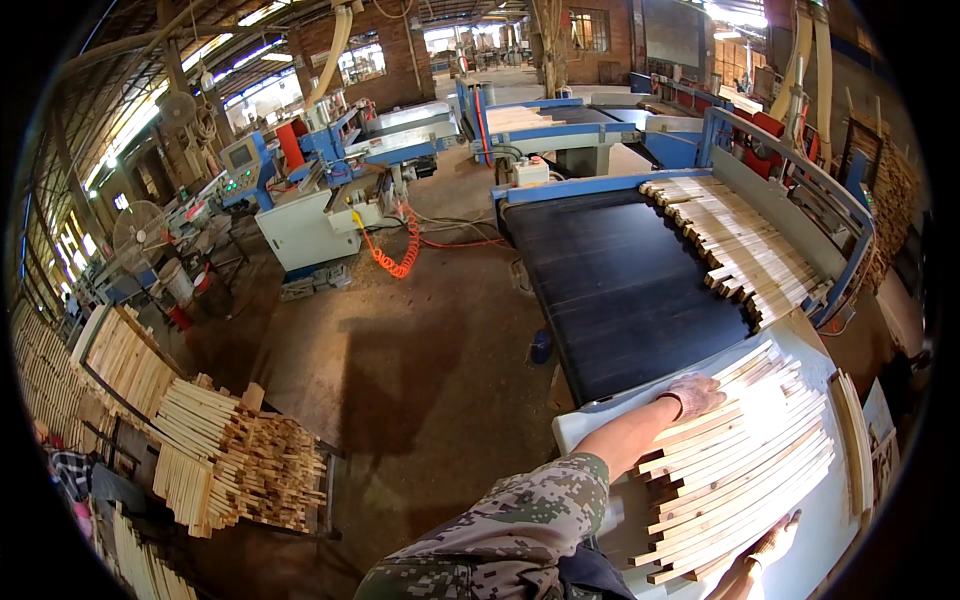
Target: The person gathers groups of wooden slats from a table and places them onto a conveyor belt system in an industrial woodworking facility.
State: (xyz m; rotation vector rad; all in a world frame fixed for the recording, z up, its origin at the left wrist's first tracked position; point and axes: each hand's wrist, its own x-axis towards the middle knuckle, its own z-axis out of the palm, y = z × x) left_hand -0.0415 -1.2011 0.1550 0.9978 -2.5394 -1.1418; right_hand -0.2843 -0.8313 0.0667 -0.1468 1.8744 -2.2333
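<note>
A row of pale wooden strips (740, 470) lies side by side on a light grey table (600, 425), their ends uneven. My left hand (693, 397), in a knitted glove below a camouflage sleeve, rests over the far-left strips with its fingers laid across them. At the near edge of the row is my right hand (775, 540), also gloved, its fingers stretched out beside the outermost strip. Neither hand is wrapped round a strip. Bright light washes out part of the row's middle.
Beyond the table a black conveyor belt (630, 290) carries another row of wooden strips (735, 240) below a blue frame (840, 195). More strips (850, 440) lean at the table's right side. Stacked lumber (270, 460) stands at left; an orange coiled hose (405, 245) hangs by a machine.
</note>
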